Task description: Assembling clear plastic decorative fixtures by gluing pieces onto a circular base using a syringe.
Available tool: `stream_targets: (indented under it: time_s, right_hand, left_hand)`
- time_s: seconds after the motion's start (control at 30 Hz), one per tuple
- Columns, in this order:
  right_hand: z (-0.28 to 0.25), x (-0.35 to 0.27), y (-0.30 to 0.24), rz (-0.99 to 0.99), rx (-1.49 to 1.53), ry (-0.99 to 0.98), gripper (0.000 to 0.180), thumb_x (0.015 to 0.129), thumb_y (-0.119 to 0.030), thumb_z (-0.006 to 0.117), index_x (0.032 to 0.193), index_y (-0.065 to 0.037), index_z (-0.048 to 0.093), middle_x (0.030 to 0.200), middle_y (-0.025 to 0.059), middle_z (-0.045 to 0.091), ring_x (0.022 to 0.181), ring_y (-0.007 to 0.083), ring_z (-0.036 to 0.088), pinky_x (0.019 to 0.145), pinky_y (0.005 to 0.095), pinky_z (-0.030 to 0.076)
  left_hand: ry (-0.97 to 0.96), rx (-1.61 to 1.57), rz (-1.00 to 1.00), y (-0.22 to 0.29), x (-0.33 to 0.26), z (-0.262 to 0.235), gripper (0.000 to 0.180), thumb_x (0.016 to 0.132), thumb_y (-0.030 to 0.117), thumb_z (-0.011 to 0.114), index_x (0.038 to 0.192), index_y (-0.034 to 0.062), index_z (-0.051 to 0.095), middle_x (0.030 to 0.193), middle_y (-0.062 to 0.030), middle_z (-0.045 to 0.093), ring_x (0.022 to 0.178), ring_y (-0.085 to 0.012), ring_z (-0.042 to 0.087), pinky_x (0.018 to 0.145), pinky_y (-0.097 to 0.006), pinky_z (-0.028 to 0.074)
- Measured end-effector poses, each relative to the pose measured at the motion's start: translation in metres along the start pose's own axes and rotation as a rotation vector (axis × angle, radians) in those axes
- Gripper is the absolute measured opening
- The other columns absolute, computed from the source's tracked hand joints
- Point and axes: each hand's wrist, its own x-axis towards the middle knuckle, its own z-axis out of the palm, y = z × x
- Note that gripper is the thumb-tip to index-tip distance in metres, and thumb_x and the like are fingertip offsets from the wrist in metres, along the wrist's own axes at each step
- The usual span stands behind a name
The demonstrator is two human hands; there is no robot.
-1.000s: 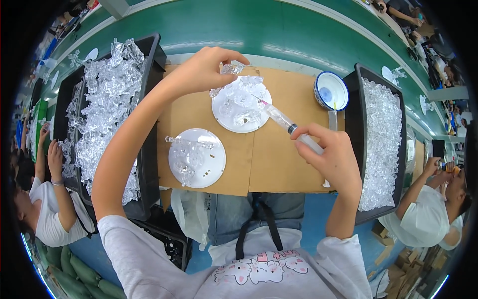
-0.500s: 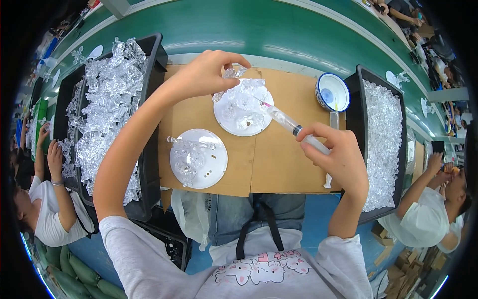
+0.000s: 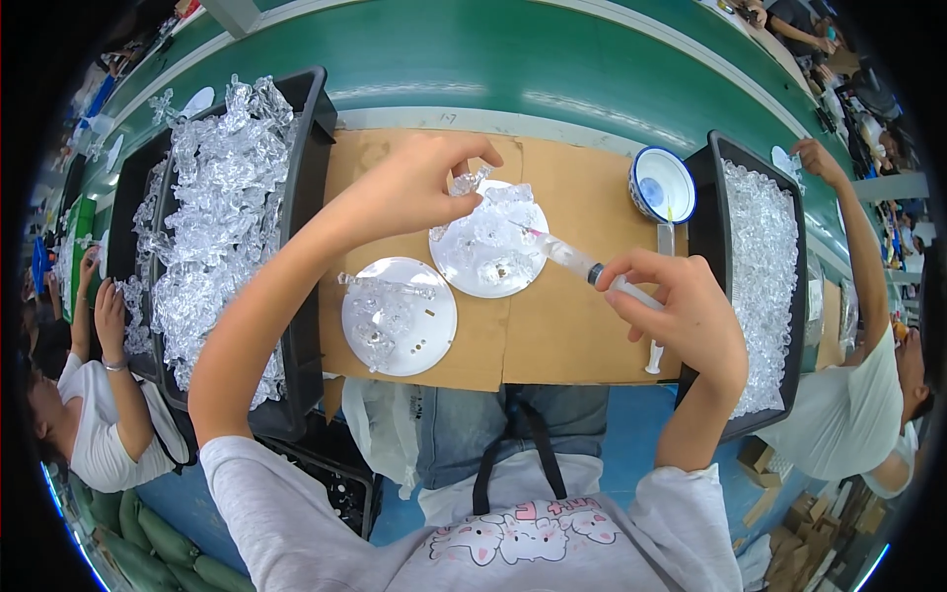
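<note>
My left hand (image 3: 434, 187) is closed on a clear plastic piece (image 3: 472, 182) at the upper left edge of a white round plate (image 3: 513, 281). Several clear plastic parts (image 3: 493, 225) stand on that plate. My right hand (image 3: 686, 311) grips a syringe (image 3: 572, 259), its pink-based needle tip pointing left at the clear parts. Nearer to me on the left lies a second white round plate (image 3: 434, 340) bearing clear parts (image 3: 383, 314). A second syringe (image 3: 659, 340) lies beside my right hand, partly hidden by it.
Brown cardboard (image 3: 567, 345) covers the work surface. A black bin (image 3: 306, 227) heaped with clear plastic figures stands left; another bin (image 3: 735, 247) of small clear pieces stands right. A blue-rimmed bowl (image 3: 661, 185) sits at the far right. A green belt (image 3: 473, 54) runs behind; co-workers sit on both sides.
My right hand and the syringe have shifted slightly right and nearer. My left hand and the far plate have come a little nearer. The co-worker on the right has reached an arm forward.
</note>
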Motion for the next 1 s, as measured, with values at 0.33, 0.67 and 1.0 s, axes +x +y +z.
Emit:
stream_targets:
  time_s: [0.33, 0.67, 1.0]
  right_hand:
    - [0.005, 0.002, -0.003, -0.060, -0.061, -0.026, 0.011, 0.080, -0.009, 0.061, 0.088, -0.002, 0.065, 0.070, 0.0045, 0.065, 0.049, 0.0126, 0.063, 0.045, 0.0213, 0.045]
    - [0.008, 0.004, -0.001, -0.134, -0.186, 0.007, 0.012, 0.080, -0.009, 0.061, 0.088, -0.002, 0.065, 0.069, 0.0059, 0.065, 0.049, 0.0136, 0.063, 0.046, 0.0222, 0.046]
    - [0.008, -0.010, 0.005, -0.091, -0.040, 0.026, 0.010, 0.080, -0.007, 0.063, 0.088, -0.002, 0.065, 0.069, 0.0040, 0.064, 0.050, 0.0100, 0.062, 0.046, 0.0202, 0.044]
  left_hand:
    - [-0.005, -0.046, -0.071, 0.011, -0.001, -0.001, 0.036, 0.073, 0.012, 0.066, 0.108, 0.0040, 0.063, 0.077, -0.0159, 0.060, 0.071, -0.0289, 0.062, 0.067, -0.038, 0.049]
    - [-0.018, -0.039, -0.100, 0.009, -0.001, -0.002, 0.037, 0.074, 0.014, 0.066, 0.110, 0.0057, 0.063, 0.080, -0.0148, 0.061, 0.072, -0.0274, 0.063, 0.067, -0.038, 0.049]
    - [0.006, -0.010, -0.043, 0.007, 0.001, -0.001, 0.035, 0.074, 0.012, 0.064, 0.109, 0.0068, 0.064, 0.080, -0.0156, 0.061, 0.075, -0.0288, 0.062, 0.069, -0.039, 0.049]
